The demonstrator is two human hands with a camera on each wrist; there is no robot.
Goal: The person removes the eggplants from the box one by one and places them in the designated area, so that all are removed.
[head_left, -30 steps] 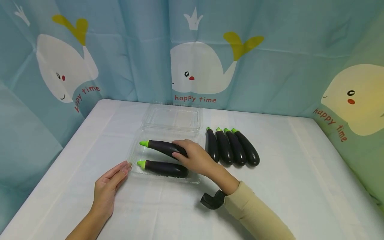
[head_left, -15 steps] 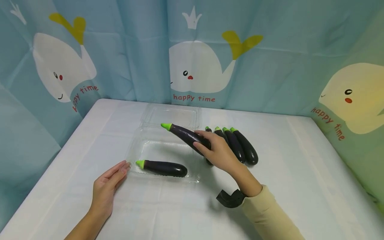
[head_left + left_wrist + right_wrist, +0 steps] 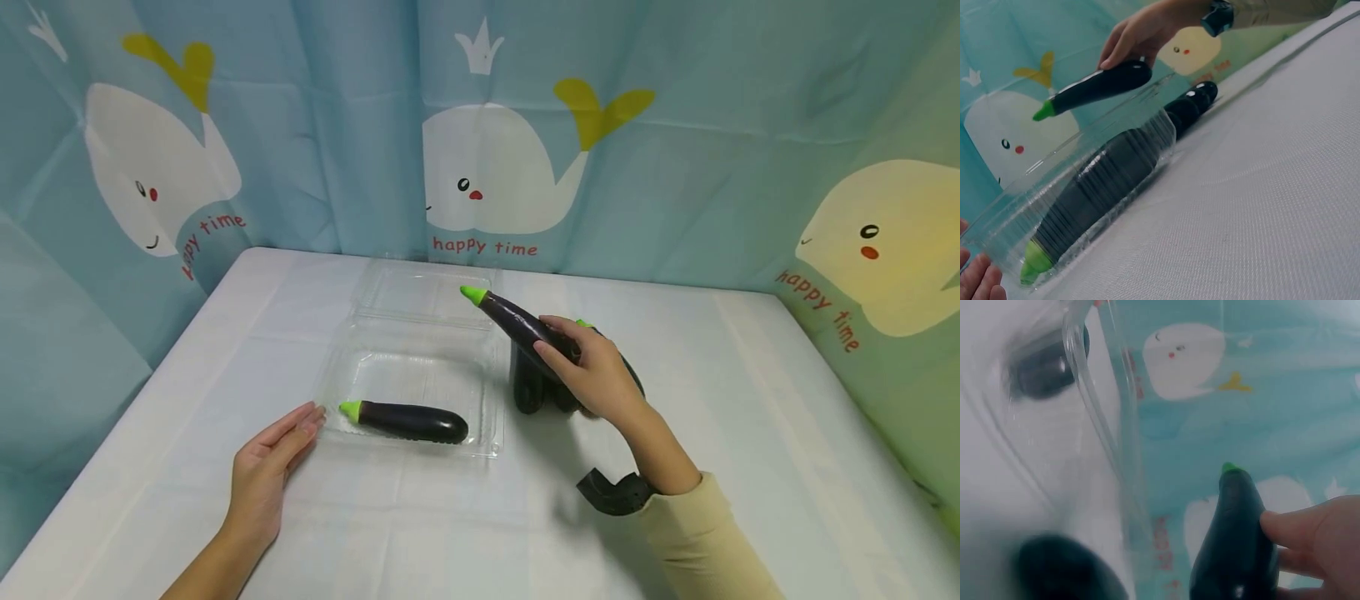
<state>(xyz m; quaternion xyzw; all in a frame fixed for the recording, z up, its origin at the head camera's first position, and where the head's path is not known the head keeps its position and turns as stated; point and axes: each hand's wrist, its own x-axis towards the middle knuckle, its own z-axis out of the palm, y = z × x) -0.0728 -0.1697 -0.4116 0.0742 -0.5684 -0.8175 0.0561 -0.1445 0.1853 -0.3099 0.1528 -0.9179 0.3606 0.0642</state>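
My right hand [image 3: 596, 375] grips the thick end of a dark eggplant [image 3: 517, 325] and holds it above the table, green stem pointing up and left. Below it, a row of several eggplants [image 3: 529, 387] is partly hidden by the hand and the held eggplant. A clear plastic clamshell container [image 3: 491, 408] lies with its lid [image 3: 431, 292] folded back. One eggplant [image 3: 412, 422] lies along the near side inside it, also seen through the wall in the left wrist view. My left hand [image 3: 262, 475] holds the container's left edge with thumb and fingertips.
A white cloth [image 3: 420, 533] covers the table. A blue curtain [image 3: 337, 125] with printed whales hangs behind the table's back edge. A black strap-like piece [image 3: 615, 493] sits at my right wrist, beside the beige sleeve [image 3: 712, 533].
My right hand has lifted one eggplant from the container and carried it right, to above the row. One eggplant stays in the container. The left hand has stayed in place.
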